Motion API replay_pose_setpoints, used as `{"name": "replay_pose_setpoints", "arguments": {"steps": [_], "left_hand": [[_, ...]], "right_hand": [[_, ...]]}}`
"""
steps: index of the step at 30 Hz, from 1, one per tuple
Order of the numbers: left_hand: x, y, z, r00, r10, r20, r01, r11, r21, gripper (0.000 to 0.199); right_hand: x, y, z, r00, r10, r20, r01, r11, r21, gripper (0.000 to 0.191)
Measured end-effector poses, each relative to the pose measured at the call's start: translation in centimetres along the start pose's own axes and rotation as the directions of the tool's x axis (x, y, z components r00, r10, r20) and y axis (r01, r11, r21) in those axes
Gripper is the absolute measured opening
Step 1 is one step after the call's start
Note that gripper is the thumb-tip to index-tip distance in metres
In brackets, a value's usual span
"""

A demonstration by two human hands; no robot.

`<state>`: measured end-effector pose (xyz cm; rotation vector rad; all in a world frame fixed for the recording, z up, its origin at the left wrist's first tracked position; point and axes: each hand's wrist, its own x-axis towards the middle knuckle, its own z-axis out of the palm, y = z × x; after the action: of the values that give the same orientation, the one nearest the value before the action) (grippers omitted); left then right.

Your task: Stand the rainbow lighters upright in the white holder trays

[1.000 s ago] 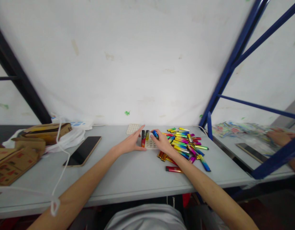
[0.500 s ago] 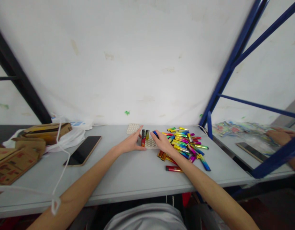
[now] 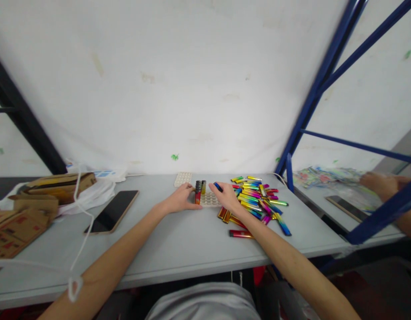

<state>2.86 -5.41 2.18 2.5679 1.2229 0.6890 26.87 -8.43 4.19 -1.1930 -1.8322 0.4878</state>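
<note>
A pale tray with small round cells [image 3: 210, 200] lies on the grey table between my hands. Shiny tubes with dark tops stand upright at its left end, a red one [image 3: 197, 193] in front and a yellow one [image 3: 203, 186] behind. My left hand [image 3: 183, 198] is beside the red tube, thumb and fingers apart around the tray's left end. My right hand [image 3: 228, 196] is closed on a dark blue tube [image 3: 218, 186] above the tray's right part. Many loose coloured tubes [image 3: 253, 200] are heaped to the right of the tray, partly behind my right forearm.
A second pale tray [image 3: 183, 179] lies near the wall. On the left are a phone [image 3: 114, 212], cardboard boxes [image 3: 21, 222], a plastic bag [image 3: 98, 195] and a white cord. Past the blue frame [image 3: 312, 102], another person's hand [image 3: 378, 184] is near a second phone [image 3: 347, 209].
The view has shifted slightly. My left hand's fingers have drawn back a little from the upright tubes. The other person's hand has moved left.
</note>
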Motion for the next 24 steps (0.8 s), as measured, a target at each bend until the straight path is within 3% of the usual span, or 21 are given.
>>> {"name": "replay_pose_setpoints", "arguments": {"steps": [8,13,19,24], "left_hand": [[0.1,-0.2,0.2,1.000,-0.007,0.007,0.007,1.000,0.028,0.071],[0.1,-0.4,0.3,1.000,-0.012,0.005,0.012,0.999,0.035,0.072],[0.1,-0.3,0.3,1.000,0.003,0.010,-0.003,1.000,0.027,0.072],[0.1,-0.2,0.2,1.000,-0.003,0.026,0.002,1.000,0.029,0.076]], "right_hand": [[0.5,0.7,0.1,0.999,0.033,-0.029,-0.034,0.997,-0.066,0.034],[0.4,0.7,0.0,0.999,-0.010,-0.049,0.007,0.998,-0.060,0.042],[0.4,1.3,0.4,0.995,-0.081,0.064,0.082,0.997,-0.014,0.036],[0.5,1.4,0.3,0.986,-0.135,0.094,0.148,0.979,-0.140,0.042]]}}
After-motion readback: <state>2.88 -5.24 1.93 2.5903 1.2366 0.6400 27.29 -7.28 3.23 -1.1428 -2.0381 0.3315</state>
